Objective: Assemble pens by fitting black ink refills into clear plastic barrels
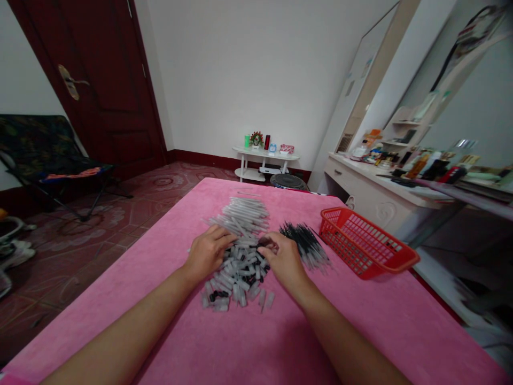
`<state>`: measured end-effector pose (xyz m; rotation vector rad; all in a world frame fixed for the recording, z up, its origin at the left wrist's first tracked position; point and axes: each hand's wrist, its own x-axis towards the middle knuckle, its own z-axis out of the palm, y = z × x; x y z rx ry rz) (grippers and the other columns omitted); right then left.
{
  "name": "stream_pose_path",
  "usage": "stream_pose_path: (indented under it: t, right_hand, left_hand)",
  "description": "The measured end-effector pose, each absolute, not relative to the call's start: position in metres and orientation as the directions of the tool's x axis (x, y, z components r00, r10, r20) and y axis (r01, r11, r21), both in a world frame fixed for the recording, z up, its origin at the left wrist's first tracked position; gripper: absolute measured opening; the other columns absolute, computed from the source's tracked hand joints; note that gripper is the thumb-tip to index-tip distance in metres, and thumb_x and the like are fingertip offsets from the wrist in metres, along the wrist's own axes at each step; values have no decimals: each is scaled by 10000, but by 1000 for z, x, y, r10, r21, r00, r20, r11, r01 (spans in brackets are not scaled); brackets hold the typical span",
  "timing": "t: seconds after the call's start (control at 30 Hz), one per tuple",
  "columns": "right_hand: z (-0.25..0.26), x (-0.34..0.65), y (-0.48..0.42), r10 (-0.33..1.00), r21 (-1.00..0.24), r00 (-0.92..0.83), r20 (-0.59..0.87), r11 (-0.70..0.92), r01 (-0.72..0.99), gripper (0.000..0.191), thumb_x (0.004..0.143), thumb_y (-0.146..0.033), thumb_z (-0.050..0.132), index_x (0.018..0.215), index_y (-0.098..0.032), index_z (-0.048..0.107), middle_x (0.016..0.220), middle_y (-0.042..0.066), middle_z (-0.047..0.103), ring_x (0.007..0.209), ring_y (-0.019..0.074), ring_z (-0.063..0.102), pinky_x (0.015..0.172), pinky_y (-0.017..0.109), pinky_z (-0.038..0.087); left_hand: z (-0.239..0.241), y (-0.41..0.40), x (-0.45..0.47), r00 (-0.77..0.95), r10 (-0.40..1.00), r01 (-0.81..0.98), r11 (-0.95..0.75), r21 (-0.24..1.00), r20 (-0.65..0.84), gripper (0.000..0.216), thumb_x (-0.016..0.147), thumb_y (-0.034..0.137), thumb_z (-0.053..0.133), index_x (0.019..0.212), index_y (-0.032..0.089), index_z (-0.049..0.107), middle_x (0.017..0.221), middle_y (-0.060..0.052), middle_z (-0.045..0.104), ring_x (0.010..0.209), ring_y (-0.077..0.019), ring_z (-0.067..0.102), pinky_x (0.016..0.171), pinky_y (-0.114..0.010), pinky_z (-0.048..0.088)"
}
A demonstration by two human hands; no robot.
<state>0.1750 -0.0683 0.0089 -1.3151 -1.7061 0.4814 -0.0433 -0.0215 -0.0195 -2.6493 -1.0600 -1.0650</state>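
My left hand (208,250) rests knuckles-up on the left side of a heap of small clear pen caps (236,280), fingers curled into the pile. My right hand (282,256) lies on the heap's right side, fingers bent around something dark that I cannot make out. Behind the hands lies a stack of clear pen barrels (244,213). To the right of my right hand is a bundle of black refills (305,243). All of it sits on a table with a pink cloth (168,299).
A red plastic basket (366,243), empty, stands at the right of the table. Beyond it is a white dresser (377,187) crowded with bottles below a mirror. A dark red door (96,80), a folding chair (48,155) and a small white side table (264,160) stand further back.
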Motion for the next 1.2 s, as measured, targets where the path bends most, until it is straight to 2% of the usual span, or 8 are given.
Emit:
stream_pose_path:
  t: [0.3, 0.53, 0.73, 0.93, 1.1, 1.2]
  right_hand:
    - [7, 175, -69, 898, -690, -53, 438, 373, 621, 126, 722, -140, 612, 837, -174, 649, 839, 31, 673, 697, 141, 592, 646, 242, 439]
    - [7, 176, -69, 882, -577, -82, 464, 372, 727, 87, 719, -130, 641, 788, -180, 629, 809, 27, 665, 702, 149, 584, 651, 245, 414]
    - [6, 177, -69, 886, -583, -64, 460, 355, 731, 13, 753, -175, 627, 753, -187, 625, 736, 17, 661, 664, 148, 580, 623, 234, 386]
    - [6, 176, -70, 913, -647, -49, 404, 324, 690, 272, 897, -311, 458, 687, -184, 573, 598, 6, 608, 574, 137, 557, 550, 221, 335]
    - [9, 174, -72, 906, -597, -61, 419, 325, 734, 166, 861, -314, 527, 783, -179, 584, 664, 13, 632, 587, 135, 547, 557, 215, 324]
    - [11, 174, -73, 922, -525, -57, 383, 268, 808, 320, 905, -358, 452, 667, -177, 568, 588, 19, 595, 534, 126, 515, 539, 228, 288]
  left_hand:
    - [-17, -24, -42, 556, 553, 647, -757, 96, 620, 311, 840, 105, 471, 1071, 212, 651, 943, -72, 646, 873, -205, 528, 714, -321, 464]
    - [-17, -25, -42, 584, 528, 639, -767, 51, 616, 366, 794, 55, 479, 1084, 206, 644, 924, -69, 637, 848, -196, 512, 690, -309, 448]
    - [-15, -27, -42, 597, 504, 626, -779, 30, 624, 335, 803, 69, 487, 1068, 200, 643, 921, -64, 637, 828, -191, 500, 669, -294, 430]
    - [-16, -27, -40, 581, 477, 610, -792, 35, 660, 341, 809, 58, 474, 1074, 195, 640, 926, -67, 639, 832, -190, 503, 681, -291, 431]
    - [-16, -29, -38, 549, 495, 607, -790, 87, 673, 323, 798, 62, 498, 1048, 197, 654, 907, -64, 635, 830, -187, 505, 683, -286, 437]
    - [-17, -29, -37, 544, 501, 595, -796, 112, 673, 281, 829, 94, 492, 1025, 199, 663, 864, -59, 628, 807, -182, 500, 667, -283, 432]
